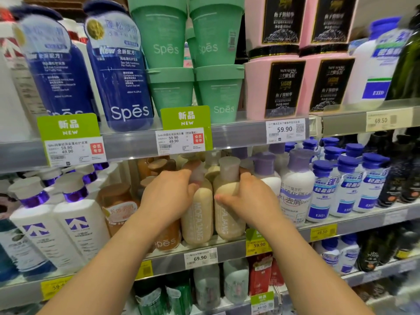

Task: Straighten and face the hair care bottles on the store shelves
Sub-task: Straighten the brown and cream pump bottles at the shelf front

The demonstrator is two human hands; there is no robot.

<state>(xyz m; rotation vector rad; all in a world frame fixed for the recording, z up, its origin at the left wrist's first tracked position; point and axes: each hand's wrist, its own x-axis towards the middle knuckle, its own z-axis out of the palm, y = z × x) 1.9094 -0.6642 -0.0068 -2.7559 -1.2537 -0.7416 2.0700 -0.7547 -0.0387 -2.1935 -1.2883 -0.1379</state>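
- On the middle shelf (231, 248), at the far left, white pump bottles with purple collars (75, 214) are standing upright in rows, labels facing out.
- Just right of them, an amber bottle (118, 208) is sitting partly hidden behind the left forearm.
- The left hand (168, 196) is reaching in and wrapping around the shoulder of the left beige bottle (197, 214), its fingers (193, 189) curling over the base of the frosted cap; the hand is grasping this bottle.
- That bottle is standing upright at the shelf's front edge, its vertical lettering facing out.
- The right beige bottle (228, 214) is standing just beside it, the two touching or nearly so, also upright at the front edge.
- The right hand (252, 196) is gripping this second bottle from its right side, thumb lying across the front below the frosted cap, the other fingers hidden behind.
- Right of the hands, white bottles with lilac caps (297, 185) and then white bottles with blue caps (347, 185) are lining the same shelf, dark bottles beyond them.
- On the upper shelf, dark blue bottles (120, 71), green tubs (195, 64) and pink tubs (300, 64) are stacking up above price tags (285, 130) clipped to the rail.
- A lower shelf is showing more bottles, blurred.
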